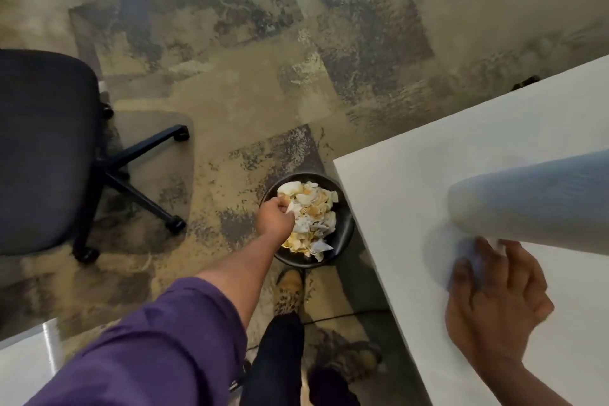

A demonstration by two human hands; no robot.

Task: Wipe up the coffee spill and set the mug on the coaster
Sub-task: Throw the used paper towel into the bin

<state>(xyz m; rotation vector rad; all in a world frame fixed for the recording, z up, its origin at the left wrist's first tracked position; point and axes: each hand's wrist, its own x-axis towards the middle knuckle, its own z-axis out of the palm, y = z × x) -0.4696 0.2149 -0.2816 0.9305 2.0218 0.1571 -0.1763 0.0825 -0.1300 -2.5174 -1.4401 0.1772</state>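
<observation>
Nearest, at the lower right, the right hand (494, 300) lies on the white table (412, 194), its fingers curled loosely over the foot of a tall paper towel roll (534, 204) that stands on the tabletop and blurs up toward the camera. The hand touches the roll at its base. Whether it truly grips the roll or only steadies it, I cannot tell.

Below and to the left, a purple sleeve (158, 339) runs out to the left hand (275, 216), which reaches down over a black wastebasket (344, 227) on the carpet, just beside the table's left edge. The fingers are pinched narrow on a crumpled paper towel (293, 208), at the top of a heap of stained wads that fills the bin.

That wad looks light, soft and probably damp; a fingertip pinch is enough, and it should fall free once the fingers spread.

The wiping seems done or nearly so. Neither mug, coaster nor spill is in view, so their places cannot be told. A mug would be rigid and breakable, best taken by its handle or around the body.

Farther left stands a dark office chair (46, 148).
</observation>
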